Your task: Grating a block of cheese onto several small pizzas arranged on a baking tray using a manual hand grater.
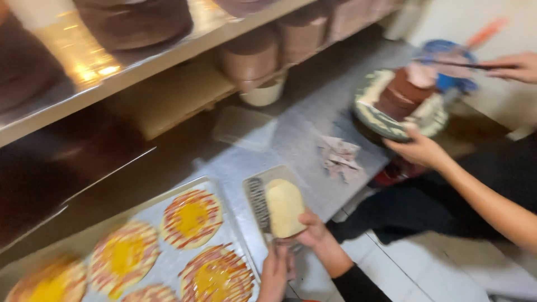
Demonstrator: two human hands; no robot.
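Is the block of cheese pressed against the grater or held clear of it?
Pressed against it. The right hand holds the pale cheese block flat on the grater, whose handle end the left hand grips.

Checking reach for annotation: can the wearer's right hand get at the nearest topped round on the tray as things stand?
Probably not right away: the right hand holds a pale block against the grater. The round lies uncovered just left of the left hand.

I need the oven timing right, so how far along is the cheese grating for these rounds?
Done: the rounds on the tray already carry red stripes and yellow centres. In hand: the right hand presses a pale cheese block against the flat grater, which the left hand grips at its lower end. Left: no grated cheese shows on any round.
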